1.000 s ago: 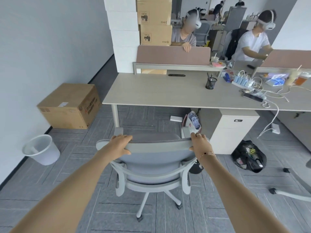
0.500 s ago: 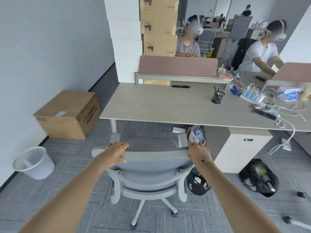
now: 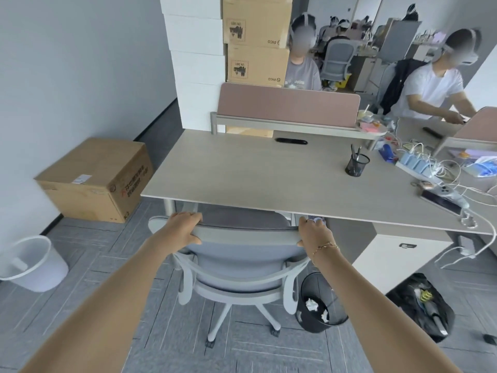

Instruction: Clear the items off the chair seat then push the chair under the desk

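A grey office chair (image 3: 242, 262) stands in front of me, seen from behind. Its dark grey seat (image 3: 242, 218) reaches partly under the front edge of the light wooden desk (image 3: 255, 170), and the part of the seat I see is bare. My left hand (image 3: 185, 228) grips the left end of the backrest's top rail. My right hand (image 3: 313, 232), with a thin bracelet at the wrist, grips the right end of the same rail.
A white drawer cabinet (image 3: 390, 254) stands under the desk to the right. A black mesh bin (image 3: 320, 305) sits beside the chair base, a black bag (image 3: 422, 302) further right. A cardboard box (image 3: 94, 179) and white bin (image 3: 29, 262) are left. Pen cup (image 3: 356, 164), chargers and cables lie on the desk.
The chair has rolled forward with both hands on its backrest. Its seat has gone partly under the desk edge, and I have come closer to the desk.
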A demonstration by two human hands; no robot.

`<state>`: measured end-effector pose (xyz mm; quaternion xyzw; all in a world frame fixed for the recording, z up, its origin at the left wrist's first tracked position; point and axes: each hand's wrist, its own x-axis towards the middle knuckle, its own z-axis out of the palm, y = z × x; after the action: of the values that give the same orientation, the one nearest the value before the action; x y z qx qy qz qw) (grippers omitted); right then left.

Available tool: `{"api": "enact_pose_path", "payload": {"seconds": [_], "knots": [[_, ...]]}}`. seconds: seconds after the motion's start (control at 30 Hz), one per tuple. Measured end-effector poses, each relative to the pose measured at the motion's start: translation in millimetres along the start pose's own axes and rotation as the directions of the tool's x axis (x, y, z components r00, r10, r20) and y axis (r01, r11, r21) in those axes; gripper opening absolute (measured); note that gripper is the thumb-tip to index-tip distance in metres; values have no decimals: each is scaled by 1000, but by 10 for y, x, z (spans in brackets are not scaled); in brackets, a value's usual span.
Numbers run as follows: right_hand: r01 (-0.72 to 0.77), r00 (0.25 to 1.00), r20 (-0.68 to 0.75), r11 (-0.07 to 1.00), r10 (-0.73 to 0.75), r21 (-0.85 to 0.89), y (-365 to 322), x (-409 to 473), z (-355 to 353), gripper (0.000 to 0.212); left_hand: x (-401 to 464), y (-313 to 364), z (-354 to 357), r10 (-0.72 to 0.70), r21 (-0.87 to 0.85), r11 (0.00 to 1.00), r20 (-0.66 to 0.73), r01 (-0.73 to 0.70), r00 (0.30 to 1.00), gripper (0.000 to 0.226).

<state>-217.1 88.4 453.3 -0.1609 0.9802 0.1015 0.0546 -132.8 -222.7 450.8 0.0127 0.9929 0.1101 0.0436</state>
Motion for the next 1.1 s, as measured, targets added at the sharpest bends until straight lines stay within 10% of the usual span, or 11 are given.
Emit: {"api": "enact_pose_path", "payload": {"seconds": [1.1], "knots": [[22,999,26,1000,-22,4,460,1095,-115,49,1356,-127,-36,-15,-81,997,-28,12,999,44]]}}
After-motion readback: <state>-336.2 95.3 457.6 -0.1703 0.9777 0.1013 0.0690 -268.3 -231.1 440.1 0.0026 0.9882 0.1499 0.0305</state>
